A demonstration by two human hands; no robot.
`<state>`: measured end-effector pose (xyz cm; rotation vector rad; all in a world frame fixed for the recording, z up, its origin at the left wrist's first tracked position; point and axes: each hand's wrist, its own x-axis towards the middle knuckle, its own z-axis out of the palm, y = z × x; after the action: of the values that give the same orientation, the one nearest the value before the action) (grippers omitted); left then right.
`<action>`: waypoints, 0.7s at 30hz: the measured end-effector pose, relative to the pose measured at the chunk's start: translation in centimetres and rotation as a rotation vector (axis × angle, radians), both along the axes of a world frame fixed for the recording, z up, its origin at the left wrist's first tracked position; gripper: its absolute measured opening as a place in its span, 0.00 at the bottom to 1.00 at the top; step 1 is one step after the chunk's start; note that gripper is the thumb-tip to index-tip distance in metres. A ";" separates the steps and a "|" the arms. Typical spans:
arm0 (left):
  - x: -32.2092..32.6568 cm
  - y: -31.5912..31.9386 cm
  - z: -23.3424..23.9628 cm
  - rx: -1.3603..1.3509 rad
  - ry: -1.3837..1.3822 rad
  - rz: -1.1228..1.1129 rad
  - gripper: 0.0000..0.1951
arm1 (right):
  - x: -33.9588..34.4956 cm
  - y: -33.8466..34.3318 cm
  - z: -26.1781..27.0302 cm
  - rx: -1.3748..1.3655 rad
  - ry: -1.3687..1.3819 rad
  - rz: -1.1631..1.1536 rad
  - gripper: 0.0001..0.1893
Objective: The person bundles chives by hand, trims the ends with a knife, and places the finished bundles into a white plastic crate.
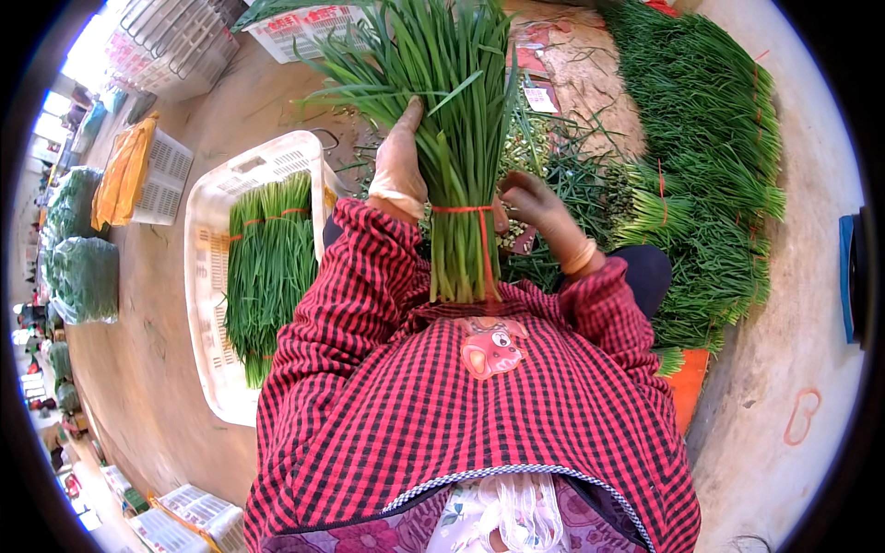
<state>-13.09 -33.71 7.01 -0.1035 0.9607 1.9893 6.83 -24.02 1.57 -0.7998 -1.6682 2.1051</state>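
A large bunch of green chives point(462, 152) stands upright before my chest, leaves up and cut stems down. A red tie band point(462, 209) circles its lower part, with a loose end hanging along the stems. My left hand point(402, 155) grips the bunch from the left side, thumb on the leaves; its other fingers are hidden behind them. Beside the stems on the right is my right hand point(543, 207), blurred, with its fingers apart and nothing visible in them. Both wrists wear pale bands.
To the left, a white plastic crate point(207, 304) holds several tied chive bunches point(273, 276). Many more bunches point(698, 173) are piled along the right. Loose leaves and trimmings point(574, 173) litter the floor ahead. Stacked crates point(169, 48) and wrapped green bundles point(86, 276) stand farther left.
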 end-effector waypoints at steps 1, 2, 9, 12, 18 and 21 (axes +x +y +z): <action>-0.1 0.2 0.4 -0.050 0.012 0.017 0.18 | -0.2 -1.6 0.4 0.183 -0.028 0.021 0.21; -0.2 0.4 0.3 -0.024 0.015 0.058 0.17 | -0.5 -1.9 1.5 0.350 -0.009 -0.037 0.20; 1.6 0.1 -0.4 -0.010 0.097 0.068 0.17 | -5.2 -2.8 6.0 1.012 -0.022 0.102 0.14; 1.9 0.1 -0.2 0.019 0.003 0.014 0.18 | -5.5 -2.8 4.5 0.662 0.084 0.057 0.13; -2.1 -1.6 -1.7 -0.020 -0.010 0.108 0.17 | -1.8 -1.6 6.2 0.019 0.350 -0.213 0.04; -3.4 -1.8 -2.9 0.000 -0.013 0.145 0.18 | 0.5 2.9 4.7 0.229 0.193 -0.196 0.16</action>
<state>-16.47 -35.46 4.13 -0.1904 0.9682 2.1190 7.28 -21.16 6.24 -0.6394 -1.6188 1.7615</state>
